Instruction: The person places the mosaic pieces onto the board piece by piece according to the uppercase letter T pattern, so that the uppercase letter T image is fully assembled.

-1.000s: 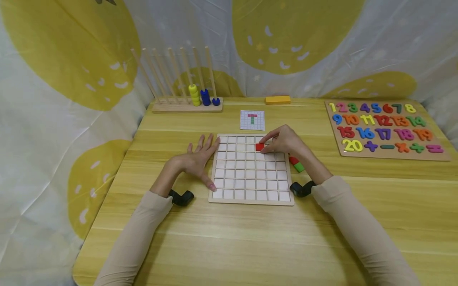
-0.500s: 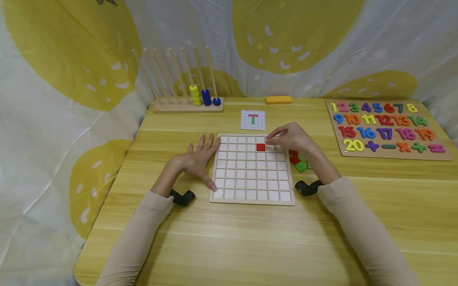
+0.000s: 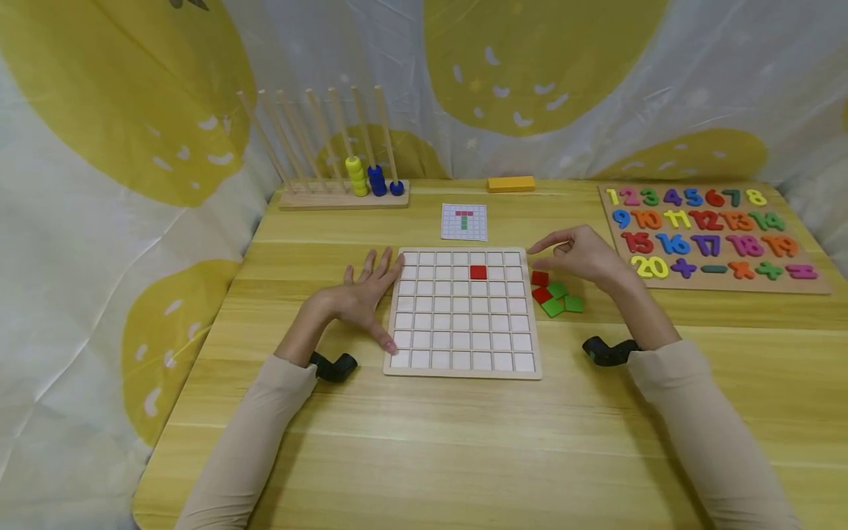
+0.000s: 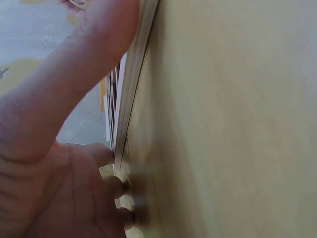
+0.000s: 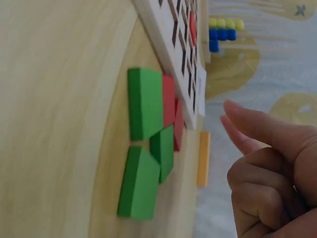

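A square wooden grid board lies on the table with one red tile in an upper cell, right of centre. My left hand is spread along the board's left edge, its thumb on the lower left corner and a fingertip at the upper left. My right hand hovers past the board's upper right corner with nothing in it; index finger and thumb stand apart, the other fingers curled in the right wrist view. Just below it lie a red tile, a second red tile and several green tiles.
Behind the board lies a pattern card with a red and green T. A bead stand with upright rods is at the back left, and an orange block lies near the curtain. A number board occupies the right.
My right hand has let go of the red tile in the grid cell and moved right, off the board, to above the loose tiles. My left hand has stayed in place.
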Tool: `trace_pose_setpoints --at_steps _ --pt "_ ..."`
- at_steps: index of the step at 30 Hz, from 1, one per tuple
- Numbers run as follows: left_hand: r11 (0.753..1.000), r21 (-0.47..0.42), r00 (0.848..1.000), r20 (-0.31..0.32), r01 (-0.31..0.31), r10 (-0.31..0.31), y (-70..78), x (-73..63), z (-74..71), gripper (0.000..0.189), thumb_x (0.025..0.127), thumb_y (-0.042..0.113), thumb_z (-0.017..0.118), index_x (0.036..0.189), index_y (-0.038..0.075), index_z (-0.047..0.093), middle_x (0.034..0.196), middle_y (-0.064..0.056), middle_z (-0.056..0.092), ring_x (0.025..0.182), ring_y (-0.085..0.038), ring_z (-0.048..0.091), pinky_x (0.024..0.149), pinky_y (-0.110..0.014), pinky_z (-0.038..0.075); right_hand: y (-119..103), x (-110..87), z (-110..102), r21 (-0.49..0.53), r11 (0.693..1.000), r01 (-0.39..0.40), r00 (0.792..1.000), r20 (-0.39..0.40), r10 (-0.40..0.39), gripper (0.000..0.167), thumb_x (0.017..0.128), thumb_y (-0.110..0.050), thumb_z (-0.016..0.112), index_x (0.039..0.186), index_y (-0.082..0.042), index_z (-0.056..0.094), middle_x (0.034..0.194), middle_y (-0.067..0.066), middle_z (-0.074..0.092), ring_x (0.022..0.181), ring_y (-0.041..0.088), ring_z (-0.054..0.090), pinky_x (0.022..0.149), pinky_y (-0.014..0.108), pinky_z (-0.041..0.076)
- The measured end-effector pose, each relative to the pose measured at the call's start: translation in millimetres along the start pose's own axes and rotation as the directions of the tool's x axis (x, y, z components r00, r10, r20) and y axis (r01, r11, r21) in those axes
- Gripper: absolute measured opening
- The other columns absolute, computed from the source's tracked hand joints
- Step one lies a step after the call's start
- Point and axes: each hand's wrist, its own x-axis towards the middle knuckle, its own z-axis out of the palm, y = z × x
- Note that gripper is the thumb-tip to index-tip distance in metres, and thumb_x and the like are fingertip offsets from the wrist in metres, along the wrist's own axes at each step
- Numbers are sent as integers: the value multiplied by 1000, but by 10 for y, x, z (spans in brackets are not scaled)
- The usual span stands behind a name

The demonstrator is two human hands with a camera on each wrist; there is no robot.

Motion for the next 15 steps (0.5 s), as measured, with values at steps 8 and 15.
trace_pose_setpoints --at_steps 8,15 --pt "1000 -6 1000 -3 4 -4 4 -7 3 161 61 54 97 164 16 -21 168 -16 -34 153 -41 -35 118 -74 -19 159 -31 -72 -10 1000 -21 998 58 22 41 91 -33 81 125 -11 74 60 -8 38 65 16 38 59 32 32" --pt "1000 -12 1000 -3 3 -3 9 -4 -3 161 61 53 97 164 15 -20 168 -16 -34 153 -41 -35 118 -74 -19 220 -52 -88 -26 999 -19 994 110 22 41 93 -30 79 127 -8 73 79 -7 63 75 14 46 65 29 35"
